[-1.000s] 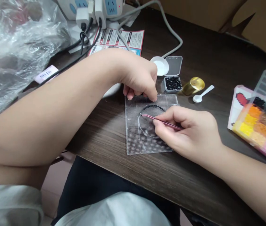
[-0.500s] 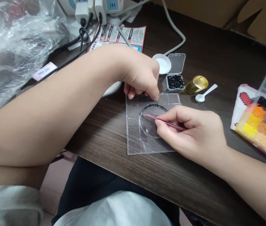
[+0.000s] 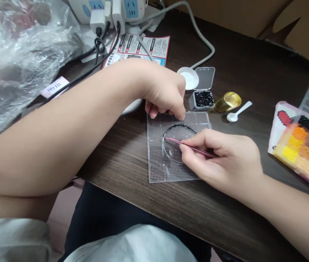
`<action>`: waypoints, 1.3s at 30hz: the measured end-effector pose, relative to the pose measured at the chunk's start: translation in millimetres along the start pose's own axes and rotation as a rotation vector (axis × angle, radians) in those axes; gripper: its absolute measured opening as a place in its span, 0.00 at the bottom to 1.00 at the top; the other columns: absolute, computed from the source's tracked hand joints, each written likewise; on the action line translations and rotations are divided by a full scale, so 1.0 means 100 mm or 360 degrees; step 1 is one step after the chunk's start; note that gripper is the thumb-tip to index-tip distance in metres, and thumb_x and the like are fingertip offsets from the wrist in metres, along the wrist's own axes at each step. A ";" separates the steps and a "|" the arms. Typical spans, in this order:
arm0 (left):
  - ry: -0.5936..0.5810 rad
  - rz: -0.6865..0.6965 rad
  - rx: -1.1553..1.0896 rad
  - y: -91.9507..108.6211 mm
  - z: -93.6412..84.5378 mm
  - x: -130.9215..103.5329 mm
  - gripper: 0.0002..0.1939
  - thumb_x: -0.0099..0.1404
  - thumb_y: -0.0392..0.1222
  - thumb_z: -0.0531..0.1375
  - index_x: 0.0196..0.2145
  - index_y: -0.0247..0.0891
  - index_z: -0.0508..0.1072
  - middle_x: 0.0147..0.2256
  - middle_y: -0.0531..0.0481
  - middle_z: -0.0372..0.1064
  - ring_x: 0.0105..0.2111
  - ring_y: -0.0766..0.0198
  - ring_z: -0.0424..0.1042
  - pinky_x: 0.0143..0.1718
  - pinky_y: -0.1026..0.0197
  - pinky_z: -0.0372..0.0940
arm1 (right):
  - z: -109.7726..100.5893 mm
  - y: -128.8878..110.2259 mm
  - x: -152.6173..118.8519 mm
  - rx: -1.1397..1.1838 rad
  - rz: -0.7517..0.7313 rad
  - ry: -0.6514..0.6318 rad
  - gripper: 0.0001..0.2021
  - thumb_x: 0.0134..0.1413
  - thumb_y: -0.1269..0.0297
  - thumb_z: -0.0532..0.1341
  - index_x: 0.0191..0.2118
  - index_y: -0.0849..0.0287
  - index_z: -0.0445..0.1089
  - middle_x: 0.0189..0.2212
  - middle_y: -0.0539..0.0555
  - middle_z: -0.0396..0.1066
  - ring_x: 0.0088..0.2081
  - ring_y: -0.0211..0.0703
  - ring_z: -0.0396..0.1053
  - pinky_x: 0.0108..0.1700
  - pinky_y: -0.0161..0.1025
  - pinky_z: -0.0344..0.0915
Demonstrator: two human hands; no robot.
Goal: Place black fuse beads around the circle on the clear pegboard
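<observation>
A clear pegboard [image 3: 157,167] lies on the dark wooden table, with a curved row of black beads [image 3: 181,125] along the top of a drawn circle. Pinched in my right hand [image 3: 225,156] are pink tweezers [image 3: 198,149], their tip at the circle's left side. My left hand [image 3: 167,96] bends down over the board's top edge, fingers curled against it; what lies beneath the fingertips is hidden. Just behind the board stands a small open box of black beads [image 3: 203,99].
Beside the bead box are a white round dish [image 3: 189,78], a gold cap [image 3: 228,102] and a white spoon [image 3: 238,111]. A tray of coloured beads [image 3: 304,145] sits at the right. Plastic wrap [image 3: 26,54], cables and a power strip [image 3: 135,11] occupy the back left.
The whole view has shifted slightly, so things appear a little lower. Both hands keep nearly the same places on the board, and the tweezers' tip is still by the circle's left side.
</observation>
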State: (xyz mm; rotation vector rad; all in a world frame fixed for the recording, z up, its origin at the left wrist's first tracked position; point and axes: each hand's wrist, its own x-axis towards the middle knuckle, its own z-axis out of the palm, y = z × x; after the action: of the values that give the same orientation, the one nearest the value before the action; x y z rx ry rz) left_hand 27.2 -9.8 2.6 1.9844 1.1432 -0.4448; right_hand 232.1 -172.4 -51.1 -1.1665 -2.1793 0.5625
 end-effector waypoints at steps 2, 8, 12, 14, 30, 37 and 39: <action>0.0016 0.0005 -0.0010 -0.02 0.00 0.02 0.25 0.78 0.49 0.73 0.23 0.45 0.73 0.18 0.55 0.67 0.18 0.59 0.76 0.30 0.55 0.72 | 0.00 0.00 0.01 -0.0009 0.0013 -0.0014 0.12 0.73 0.73 0.68 0.37 0.52 0.84 0.24 0.49 0.80 0.21 0.39 0.71 0.23 0.41 0.66; 0.0037 0.0030 -0.0034 -0.06 0.01 0.04 0.25 0.77 0.49 0.74 0.23 0.44 0.73 0.19 0.55 0.68 0.18 0.57 0.77 0.30 0.52 0.74 | 0.00 -0.03 0.01 0.0002 0.0046 -0.0007 0.12 0.73 0.72 0.66 0.36 0.53 0.83 0.24 0.51 0.81 0.22 0.40 0.72 0.24 0.42 0.66; 0.0042 0.0027 -0.0025 -0.04 0.00 0.03 0.25 0.77 0.48 0.73 0.23 0.44 0.73 0.19 0.55 0.68 0.18 0.57 0.77 0.30 0.52 0.74 | 0.00 -0.03 0.03 0.0018 0.0042 -0.0016 0.12 0.73 0.72 0.66 0.37 0.54 0.83 0.25 0.52 0.82 0.22 0.41 0.72 0.24 0.42 0.65; 0.0041 0.0032 -0.0024 -0.03 0.00 0.03 0.26 0.77 0.48 0.73 0.22 0.45 0.73 0.18 0.55 0.68 0.17 0.57 0.77 0.29 0.53 0.73 | -0.01 -0.02 0.04 0.0025 0.0039 -0.0011 0.11 0.73 0.73 0.67 0.37 0.54 0.83 0.25 0.52 0.82 0.22 0.41 0.72 0.24 0.42 0.65; 0.0048 0.0047 -0.0079 -0.02 0.01 0.05 0.29 0.79 0.44 0.74 0.19 0.45 0.74 0.16 0.58 0.68 0.14 0.61 0.75 0.19 0.57 0.70 | 0.01 -0.01 0.04 -0.0006 -0.0043 -0.0035 0.12 0.76 0.72 0.67 0.38 0.59 0.87 0.24 0.52 0.80 0.21 0.38 0.71 0.23 0.40 0.61; 0.0056 0.0043 -0.0070 -0.05 0.00 0.03 0.29 0.79 0.45 0.74 0.20 0.45 0.72 0.17 0.57 0.68 0.15 0.60 0.75 0.21 0.56 0.70 | 0.03 0.03 0.05 -0.0003 -0.0044 -0.0041 0.11 0.76 0.72 0.68 0.39 0.59 0.87 0.24 0.52 0.81 0.21 0.38 0.71 0.23 0.40 0.63; 0.0062 0.0024 -0.0054 -0.05 0.00 0.03 0.29 0.78 0.45 0.74 0.20 0.45 0.72 0.17 0.57 0.68 0.15 0.60 0.75 0.22 0.56 0.69 | 0.02 0.03 0.05 0.0009 -0.0040 -0.0048 0.11 0.76 0.72 0.68 0.38 0.58 0.86 0.24 0.52 0.81 0.21 0.38 0.71 0.23 0.39 0.63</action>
State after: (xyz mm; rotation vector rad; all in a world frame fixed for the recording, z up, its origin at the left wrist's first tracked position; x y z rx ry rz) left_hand 24.7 -6.8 -0.9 1.9787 1.1516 -0.3781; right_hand 230.7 -166.6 -53.0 -1.1331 -2.2133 0.5781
